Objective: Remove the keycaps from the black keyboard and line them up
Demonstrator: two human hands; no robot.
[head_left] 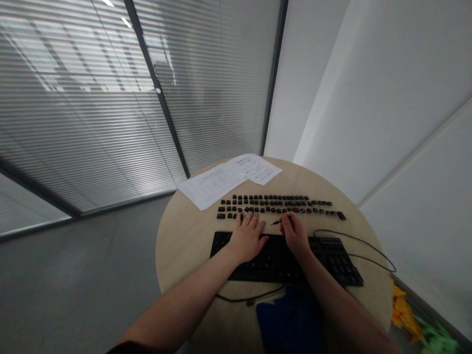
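Observation:
My left hand (250, 238) lies with its fingers spread over the top edge of a black keyboard (273, 263), fingertips at the nearest row of loose black keycaps (271, 202). My right hand (294, 231) is closed around a thin, dark, pen-like tool (276, 222), its tip pointing left, between the keycaps and the keyboard. Whether it is a pen, a screwdriver or something else I cannot tell. The keycaps are laid out in several rows beyond the keyboard. Both forearms cover parts of the keyboard.
Printed papers (214, 184) lie at the far side of the round wooden table (180, 236). A black cable (372, 246) loops at the right. Blue cloth (289, 319) is at the near edge. Orange and green items (403, 309) lie below right. Blinds-covered glass and a white wall stand behind.

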